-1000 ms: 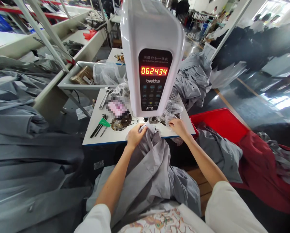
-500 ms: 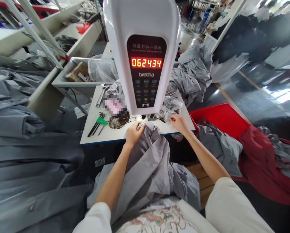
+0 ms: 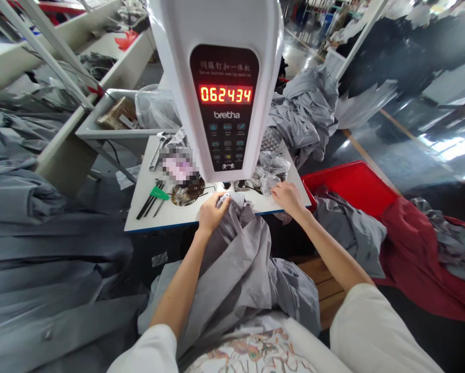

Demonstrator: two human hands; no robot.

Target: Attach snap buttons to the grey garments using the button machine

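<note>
In the head view my left hand (image 3: 212, 212) pinches the edge of a grey garment (image 3: 243, 243) between thumb and fingers. A small pale button-like piece (image 3: 227, 195) shows by the thumb tip. The garment hangs off the table's front edge onto my lap. Just beyond that hand stands a white button sewing machine (image 3: 220, 31), its display lit with red digits. My right hand (image 3: 289, 198) is at a clear plastic bag (image 3: 270, 182) on the table's right side. Its fingers are bent and held together, with the tips partly hidden at the bag.
On the white table (image 3: 185, 216) lie a wrench (image 3: 155, 155), dark thin tools (image 3: 149, 202) and a green tag (image 3: 159, 193). A red bin (image 3: 344, 181) stands to the right with grey cloth (image 3: 344, 233) in it. Grey cloth (image 3: 53, 280) is heaped at my left.
My right hand has turned and its fingers reach a little further to the left against the bag. My left hand keeps its pinch on the garment. The view has shifted slightly.
</note>
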